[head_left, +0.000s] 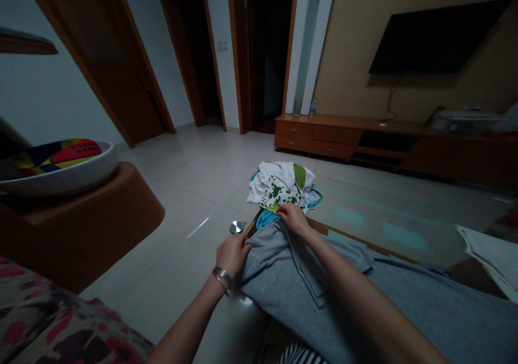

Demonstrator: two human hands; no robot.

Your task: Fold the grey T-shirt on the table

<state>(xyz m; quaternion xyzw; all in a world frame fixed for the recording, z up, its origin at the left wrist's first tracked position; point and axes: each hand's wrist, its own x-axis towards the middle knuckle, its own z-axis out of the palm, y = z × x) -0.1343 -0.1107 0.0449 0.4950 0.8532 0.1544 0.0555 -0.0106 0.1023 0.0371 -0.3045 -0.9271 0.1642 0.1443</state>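
A grey garment [307, 294] lies spread across a glass-topped table [364, 221] in front of me. My left hand [231, 253], with bracelets at the wrist, pinches the garment's near left edge. My right hand [294, 219] is closed on the cloth's far edge, close to a pile of white, green-patterned and blue clothes [283, 188] at the table's far end. A small round metal object [237, 227] sits by the table corner, just beyond my left hand.
A white bowl holding a colourful item [60, 161] rests on a curved wooden stand at left. A floral cushion [48, 321] is at lower left. Folded pale cloth [491, 256] lies at right. A low wooden TV cabinet [364, 137] and wall-mounted television [437, 40] are behind.
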